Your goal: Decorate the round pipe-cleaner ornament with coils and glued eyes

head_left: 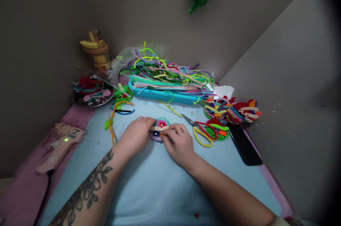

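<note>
Between my hands, over the blue cloth (149,187), is a small round pipe-cleaner figure (162,124) with coiled pink, teal, cream and lilac strands and a dark eye. My left hand (140,130) pinches its left edge, with the fingertips partly hidden behind it. On the other side, my right hand (179,142) grips the right edge between thumb and fingers. Scissors (201,130) with one red and one yellow handle lie just beyond my right hand. A loose orange pipe cleaner (113,124) curves along the cloth left of my left hand.
A blue tray (165,95) heaped with pipe cleaners (170,71) spans the back. Finished-looking pipe-cleaner figures (226,110) and a phone (246,146) lie right. At left are a metal plate (94,103), a green figure (123,95), a corded pink glue gun (61,149) and a tumbler (98,53).
</note>
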A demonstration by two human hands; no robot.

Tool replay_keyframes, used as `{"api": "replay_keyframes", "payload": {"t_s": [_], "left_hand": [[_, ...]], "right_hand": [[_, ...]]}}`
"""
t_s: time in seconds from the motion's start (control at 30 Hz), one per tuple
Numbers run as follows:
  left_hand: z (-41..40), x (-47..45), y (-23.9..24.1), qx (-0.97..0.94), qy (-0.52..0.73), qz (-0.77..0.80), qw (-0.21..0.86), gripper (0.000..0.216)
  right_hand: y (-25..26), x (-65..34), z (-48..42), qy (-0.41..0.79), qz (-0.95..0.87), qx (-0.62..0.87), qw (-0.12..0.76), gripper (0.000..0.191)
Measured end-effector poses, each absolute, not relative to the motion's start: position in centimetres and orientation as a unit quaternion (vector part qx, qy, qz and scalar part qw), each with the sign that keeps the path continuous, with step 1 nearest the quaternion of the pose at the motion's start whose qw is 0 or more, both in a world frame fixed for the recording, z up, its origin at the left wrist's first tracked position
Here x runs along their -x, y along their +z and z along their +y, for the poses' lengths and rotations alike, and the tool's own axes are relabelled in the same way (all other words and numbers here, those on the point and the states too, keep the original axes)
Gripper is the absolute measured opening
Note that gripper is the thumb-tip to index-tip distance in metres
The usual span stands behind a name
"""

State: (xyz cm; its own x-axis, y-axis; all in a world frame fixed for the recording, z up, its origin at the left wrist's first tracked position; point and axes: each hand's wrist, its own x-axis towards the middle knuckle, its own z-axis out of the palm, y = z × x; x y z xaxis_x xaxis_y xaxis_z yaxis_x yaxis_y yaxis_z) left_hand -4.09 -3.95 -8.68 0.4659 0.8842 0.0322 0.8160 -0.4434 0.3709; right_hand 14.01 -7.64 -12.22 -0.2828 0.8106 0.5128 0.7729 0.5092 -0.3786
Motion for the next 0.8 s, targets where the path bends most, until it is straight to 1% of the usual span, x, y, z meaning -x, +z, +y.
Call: {"api": "replay_keyframes", "payload": {"t_s": [0.07, 0.17, 0.27, 0.33, 0.43, 0.47, 0.53, 0.67, 0.8], "left_hand": [[-3.95, 4.12, -8.73, -0.842, 0.115, 0.504, 0.155, 0.041], [-3.95, 4.16, -8.72, -0.84, 0.12, 0.504, 0.16, 0.042], [-3.93, 4.21, -8.74, -0.835, 0.127, 0.508, 0.166, 0.045], [-3.9, 4.23, -8.82, -0.835, 0.131, 0.507, 0.171, 0.048], [-3.82, 4.19, -8.98, -0.838, 0.13, 0.5, 0.176, 0.049], [-3.8, 4.17, -9.01, -0.838, 0.129, 0.499, 0.176, 0.049], [-3.79, 4.12, -9.0, -0.839, 0.129, 0.498, 0.176, 0.048], [-3.9, 4.16, -8.84, -0.841, 0.129, 0.494, 0.18, 0.046], [-4.02, 4.25, -8.85, -0.843, 0.127, 0.493, 0.175, 0.045]], "right_hand": [[-12.14, -14.24, -7.59, 0.048, -0.798, 0.491, 0.346, 0.009], [-12.06, -14.72, -7.68, 0.07, -0.798, 0.475, 0.364, 0.014], [-12.21, -15.01, -7.85, 0.061, -0.803, 0.465, 0.369, 0.018], [-12.43, -14.98, -7.91, 0.042, -0.808, 0.469, 0.354, 0.025], [-12.71, -14.7, -7.85, 0.014, -0.813, 0.486, 0.321, 0.041], [-12.76, -14.6, -7.79, 0.01, -0.813, 0.49, 0.315, 0.043], [-12.8, -14.45, -7.66, 0.007, -0.813, 0.492, 0.313, 0.041], [-12.83, -14.34, -7.41, -0.004, -0.807, 0.489, 0.331, 0.029], [-12.91, -14.28, -7.29, -0.007, -0.806, 0.489, 0.335, 0.025]]}}
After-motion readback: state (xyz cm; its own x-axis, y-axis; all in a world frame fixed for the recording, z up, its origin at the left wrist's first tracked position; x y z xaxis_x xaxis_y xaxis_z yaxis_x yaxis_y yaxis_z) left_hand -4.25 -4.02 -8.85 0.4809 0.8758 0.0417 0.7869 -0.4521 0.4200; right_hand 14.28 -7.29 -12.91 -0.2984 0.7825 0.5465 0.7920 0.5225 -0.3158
